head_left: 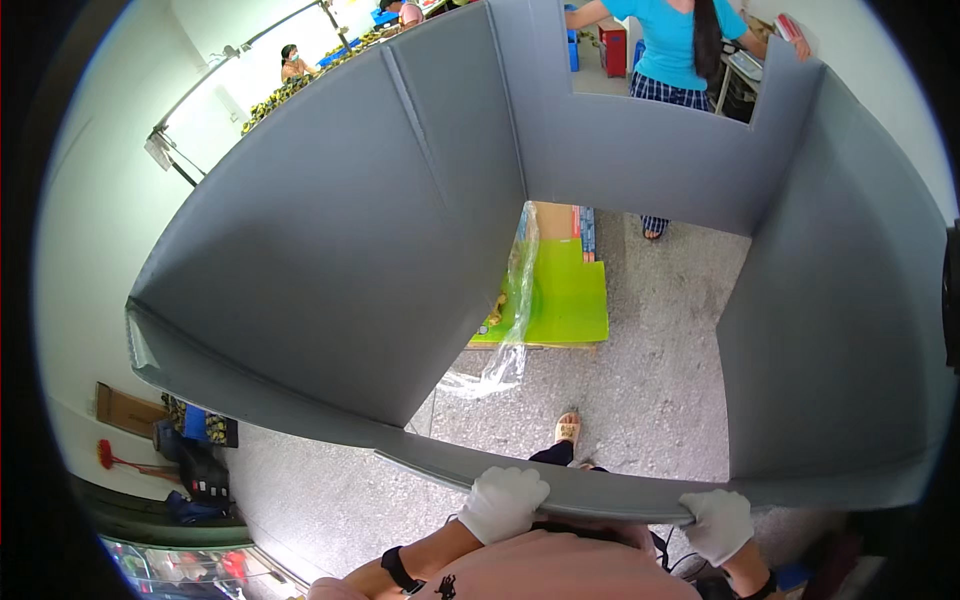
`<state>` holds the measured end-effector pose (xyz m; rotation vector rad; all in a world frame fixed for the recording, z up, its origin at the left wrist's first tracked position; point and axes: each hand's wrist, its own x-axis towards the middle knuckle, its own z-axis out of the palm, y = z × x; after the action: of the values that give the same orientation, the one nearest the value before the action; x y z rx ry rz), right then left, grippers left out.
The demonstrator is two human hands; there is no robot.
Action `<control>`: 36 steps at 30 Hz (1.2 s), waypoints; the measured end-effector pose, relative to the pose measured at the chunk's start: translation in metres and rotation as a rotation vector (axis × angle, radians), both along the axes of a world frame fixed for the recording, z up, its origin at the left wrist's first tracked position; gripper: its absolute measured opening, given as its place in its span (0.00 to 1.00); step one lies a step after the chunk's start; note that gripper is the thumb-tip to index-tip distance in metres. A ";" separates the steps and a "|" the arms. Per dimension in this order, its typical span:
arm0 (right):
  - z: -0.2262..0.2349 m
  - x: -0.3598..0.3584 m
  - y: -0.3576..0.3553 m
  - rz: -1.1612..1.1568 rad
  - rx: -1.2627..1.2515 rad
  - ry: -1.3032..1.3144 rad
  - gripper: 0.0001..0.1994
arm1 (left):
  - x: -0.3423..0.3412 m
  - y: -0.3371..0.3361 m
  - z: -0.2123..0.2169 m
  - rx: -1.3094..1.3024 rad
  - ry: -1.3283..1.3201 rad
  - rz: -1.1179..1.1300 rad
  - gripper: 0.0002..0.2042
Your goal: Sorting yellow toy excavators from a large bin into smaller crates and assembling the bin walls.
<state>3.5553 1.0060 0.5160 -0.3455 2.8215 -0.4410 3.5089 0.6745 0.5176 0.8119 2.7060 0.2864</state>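
A large grey plastic box sleeve (645, 170), open at the top and bottom, stands up around a patch of floor in front of me. In a white glove, my left hand (503, 504) is closed over the top edge of its near wall. Further right along that same edge, my right hand (719, 526), also white-gloved, grips it with the fingers folded over. Both thumbs are hidden. The far wall has a rectangular cut-out, and a co-worker in a blue top (668, 45) stands behind it, one hand (797, 42) at its upper right corner.
Through the sleeve's bottom show speckled floor (660, 380), a bright green sheet (570, 300) on cardboard, and crumpled clear plastic film (515, 340). A foot in a sandal (568, 428) is on the floor inside. Dark bags (200, 465) lie at the left; another person (292, 65) sits far back.
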 end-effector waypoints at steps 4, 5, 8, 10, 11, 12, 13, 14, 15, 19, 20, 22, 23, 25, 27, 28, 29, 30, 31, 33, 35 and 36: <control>0.001 0.065 -0.033 -0.050 -0.026 -0.026 0.08 | 0.037 -0.023 0.012 -0.015 -0.072 -0.084 0.12; 0.006 0.071 -0.043 -0.096 -0.051 -0.013 0.07 | 0.043 -0.030 0.019 -0.007 -0.049 -0.066 0.14; -0.003 0.104 -0.069 -0.108 -0.033 -0.034 0.06 | 0.054 -0.056 0.010 0.048 0.052 -0.128 0.10; -0.006 0.118 -0.094 -0.135 -0.035 -0.020 0.06 | 0.067 -0.082 -0.003 0.013 -0.013 -0.105 0.09; -0.004 0.129 -0.109 -0.130 -0.022 -0.001 0.06 | 0.078 -0.099 -0.009 0.029 0.064 -0.131 0.09; 0.001 0.139 -0.125 -0.120 -0.008 0.016 0.05 | 0.089 -0.117 -0.011 0.026 0.050 -0.151 0.09; 0.007 0.141 -0.143 -0.109 0.016 0.065 0.05 | 0.092 -0.132 -0.010 0.042 0.056 -0.134 0.09; 0.010 0.149 -0.162 -0.120 0.020 0.060 0.05 | 0.098 -0.149 -0.010 0.060 0.060 -0.112 0.09; 0.012 0.157 -0.183 -0.108 0.006 0.068 0.05 | 0.106 -0.170 -0.011 0.066 0.055 -0.120 0.09; 0.019 0.189 -0.256 -0.120 0.027 0.105 0.06 | 0.139 -0.245 -0.014 0.123 0.034 -0.098 0.10; 0.020 0.199 -0.271 -0.147 0.025 0.129 0.05 | 0.143 -0.257 -0.014 0.096 0.058 -0.104 0.11; 0.033 0.210 -0.298 -0.158 0.083 0.025 0.07 | 0.142 -0.275 -0.011 0.091 0.116 -0.125 0.11; 0.030 0.219 -0.306 -0.160 0.095 0.040 0.07 | 0.153 -0.289 -0.015 0.124 0.069 -0.136 0.12; 0.022 0.251 -0.325 -0.198 0.005 0.045 0.05 | 0.175 -0.308 -0.019 0.171 0.025 -0.168 0.14; 0.026 0.280 -0.344 -0.235 0.007 0.095 0.05 | 0.195 -0.320 -0.015 0.147 0.052 -0.196 0.15; 0.026 0.288 -0.349 -0.266 0.017 0.175 0.05 | 0.199 -0.321 -0.014 0.132 0.109 -0.220 0.16; 0.018 0.303 -0.352 -0.261 0.029 0.188 0.05 | 0.209 -0.325 -0.016 0.127 0.108 -0.233 0.16; 0.018 0.318 -0.359 -0.273 0.022 0.188 0.05 | 0.221 -0.331 -0.019 0.130 0.115 -0.246 0.16; 0.020 0.335 -0.367 -0.284 0.011 0.176 0.05 | 0.236 -0.337 -0.018 0.129 0.120 -0.254 0.16; 0.018 0.363 -0.380 -0.275 0.018 0.208 0.05 | 0.260 -0.348 -0.013 0.115 0.121 -0.264 0.17; 0.013 0.386 -0.392 -0.292 -0.010 0.219 0.05 | 0.276 -0.354 -0.001 0.109 0.041 -0.268 0.18; 0.012 0.398 -0.398 -0.305 -0.026 0.235 0.05 | 0.289 -0.359 -0.002 0.105 0.042 -0.273 0.18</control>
<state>3.9529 0.6081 0.5283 0.0356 3.1135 -0.5303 3.7979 0.3152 0.5152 1.2157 2.5928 0.3538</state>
